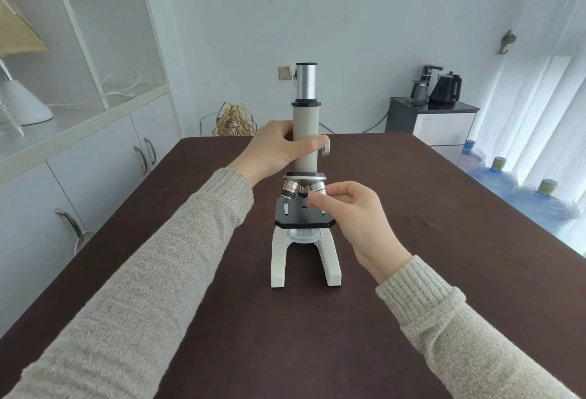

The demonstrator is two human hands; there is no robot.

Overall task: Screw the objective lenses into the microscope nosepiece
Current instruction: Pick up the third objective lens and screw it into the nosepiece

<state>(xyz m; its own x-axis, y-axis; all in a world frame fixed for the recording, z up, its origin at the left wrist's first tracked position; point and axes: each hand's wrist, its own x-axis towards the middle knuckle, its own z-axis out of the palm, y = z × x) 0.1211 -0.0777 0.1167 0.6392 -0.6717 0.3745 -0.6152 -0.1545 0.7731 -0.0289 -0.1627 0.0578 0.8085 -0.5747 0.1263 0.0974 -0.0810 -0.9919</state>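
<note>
On the dark counter (412,272) stands the microscope (305,240), upright on its white forked foot. Just right of its black stage, the right hand (355,218) pinches the right objective lens (320,191) under the nosepiece (305,176); 2 other lenses hang left of it. Above the nosepiece, the left hand (279,151) grips the grey tube (305,142). Beyond the microscope, a kettle (445,87) sits on a cabinet.

Oatmeal-grey ribbed knit sleeves (165,272), snug ribbed cuffs, bare hands (276,151)
</note>
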